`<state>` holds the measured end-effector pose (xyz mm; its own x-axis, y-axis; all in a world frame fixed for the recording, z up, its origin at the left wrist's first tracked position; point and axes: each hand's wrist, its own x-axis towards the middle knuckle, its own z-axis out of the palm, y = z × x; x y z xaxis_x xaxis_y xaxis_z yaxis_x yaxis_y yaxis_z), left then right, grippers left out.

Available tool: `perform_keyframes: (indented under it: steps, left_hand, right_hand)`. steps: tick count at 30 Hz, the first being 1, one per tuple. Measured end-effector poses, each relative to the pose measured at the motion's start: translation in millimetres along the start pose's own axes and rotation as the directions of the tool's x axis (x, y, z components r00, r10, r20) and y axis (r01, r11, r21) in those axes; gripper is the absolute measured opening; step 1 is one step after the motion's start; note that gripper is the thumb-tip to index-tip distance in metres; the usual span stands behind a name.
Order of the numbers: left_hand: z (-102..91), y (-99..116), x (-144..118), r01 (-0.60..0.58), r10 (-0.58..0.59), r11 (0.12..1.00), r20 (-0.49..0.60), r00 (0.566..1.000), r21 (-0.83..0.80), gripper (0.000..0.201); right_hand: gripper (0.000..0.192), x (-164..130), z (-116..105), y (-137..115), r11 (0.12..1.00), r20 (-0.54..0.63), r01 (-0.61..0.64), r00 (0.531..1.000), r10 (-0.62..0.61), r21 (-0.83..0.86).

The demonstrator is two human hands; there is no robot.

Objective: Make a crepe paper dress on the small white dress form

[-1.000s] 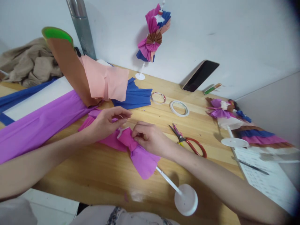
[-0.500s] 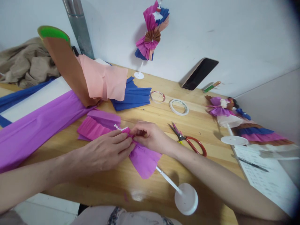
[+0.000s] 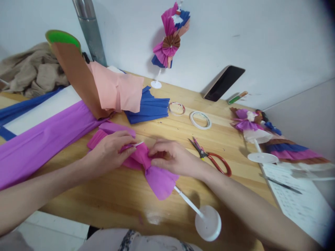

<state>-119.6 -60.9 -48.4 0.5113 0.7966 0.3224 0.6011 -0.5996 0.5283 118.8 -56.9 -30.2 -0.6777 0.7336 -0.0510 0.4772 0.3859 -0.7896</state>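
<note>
A small paper doll lies on the wooden table (image 3: pixel 110 202), wearing a pink and purple crepe paper dress (image 3: pixel 160 179). Its white stick ends in a round white base (image 3: pixel 208 223) near the front edge. My left hand (image 3: pixel 110 153) pinches the pink paper at the doll's upper end. My right hand (image 3: pixel 174 158) pinches the paper at the waist, where the dress is gathered. Folded pink and purple crepe pieces (image 3: pixel 115 129) lie just behind my left hand.
Red-handled scissors (image 3: pixel 211 158) lie right of my right hand. Two tape rolls (image 3: pixel 200 120), a blue pleated sheet (image 3: pixel 149 108), crepe rolls (image 3: pixel 47 136), a standing finished doll (image 3: pixel 170 42), a phone (image 3: pixel 223 83) against the wall, another doll (image 3: pixel 259 130) and a printed sheet (image 3: pixel 295 198) surround them.
My left hand moved down to the doll's waist half a second ago, then drew back left to the pink upper part. My right hand stayed on the waist.
</note>
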Motion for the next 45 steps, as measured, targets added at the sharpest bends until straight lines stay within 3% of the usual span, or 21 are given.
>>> perform_keyframes:
  steps: [5, 8, 13, 20, 27, 32, 36, 40, 45]
  left_hand:
    - [-4.0, 8.6, 3.9, 0.142, -0.138, 0.990, 0.122, 0.983, -0.025, 0.020]
    - [-6.6, 14.9, 7.0, 0.227, -0.222, 0.974, 0.188, 0.957, -0.002, 0.021]
    - [-6.3, 11.3, 5.7, 0.376, -0.317, 0.918, 0.334, 0.888, -0.127, 0.005]
    - [-4.8, 8.2, 4.4, 0.356, -0.301, 0.928, 0.340, 0.891, -0.113, 0.007]
    - [-9.7, 5.8, 11.6, 0.405, -0.306, 0.906, 0.472, 0.827, -0.124, 0.009]
    - [-17.7, 7.2, 15.9, 0.329, -0.247, 0.937, 0.445, 0.861, -0.116, 0.010]
    - [-21.4, 9.6, 17.4, 0.347, -0.266, 0.930, 0.437, 0.859, -0.117, 0.003]
    - [-16.4, 12.1, 21.8, 0.390, -0.303, 0.907, 0.394, 0.867, -0.160, 0.023]
    - [-6.2, 15.7, 26.8, 0.314, -0.290, 0.949, 0.314, 0.904, -0.027, 0.032]
  right_hand:
    - [0.025, -13.0, 0.1, -29.3, 0.929, 0.056, -0.107, 0.989, 0.136, -0.353]
    - [0.036, -18.4, 2.8, -39.4, 0.888, 0.082, -0.149, 0.976, 0.204, -0.435]
    - [0.039, -21.9, 4.5, -38.9, 0.907, 0.078, -0.190, 0.969, 0.236, -0.376]
    - [0.039, -19.9, 2.3, -28.9, 0.959, 0.082, -0.178, 0.976, 0.200, -0.219]
    - [0.036, -19.5, -4.6, -28.3, 0.976, 0.126, -0.112, 0.983, 0.137, -0.187]
    - [0.039, -20.3, -4.1, -33.2, 0.965, 0.133, -0.134, 0.977, 0.167, -0.225]
    - [0.034, -19.5, -0.8, -41.3, 0.939, 0.093, -0.191, 0.970, 0.226, -0.286]
    - [0.039, -14.8, 8.3, -46.3, 0.871, 0.038, -0.238, 0.959, 0.281, -0.429]
    - [0.033, -9.9, 19.9, -44.1, 0.781, 0.012, -0.230, 0.957, 0.290, -0.580]
